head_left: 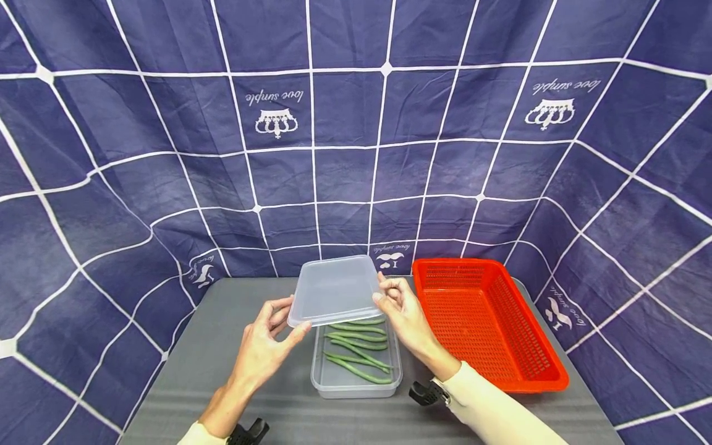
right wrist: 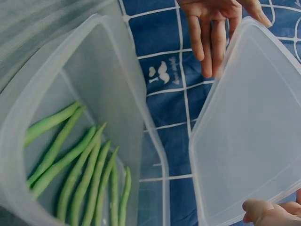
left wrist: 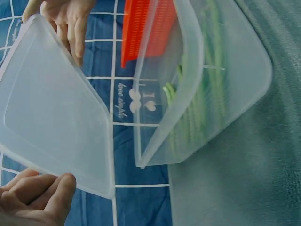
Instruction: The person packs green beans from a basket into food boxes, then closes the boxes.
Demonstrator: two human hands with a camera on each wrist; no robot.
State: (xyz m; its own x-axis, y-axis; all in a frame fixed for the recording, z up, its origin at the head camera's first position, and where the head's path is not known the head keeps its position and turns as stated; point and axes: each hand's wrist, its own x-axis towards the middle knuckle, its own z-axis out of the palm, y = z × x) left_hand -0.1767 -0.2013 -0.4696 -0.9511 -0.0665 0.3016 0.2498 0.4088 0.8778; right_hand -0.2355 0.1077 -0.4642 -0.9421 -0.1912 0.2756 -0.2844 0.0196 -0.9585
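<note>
Both hands hold a translucent plastic lid by its opposite sides, raised and tilted above the far part of a clear plastic container. My left hand pinches the lid's near left corner, thumb on top. On the right edge, my right hand grips with thumb and fingers. Several green beans lie side by side on the container's floor, and the lid hides the container's far end in the head view. In the left wrist view the lid is apart from the container's rim.
A red perforated plastic basket stands right of the container, close to the right forearm. The grey table reaches back to a blue curtain with white grid lines, which also hangs at both sides.
</note>
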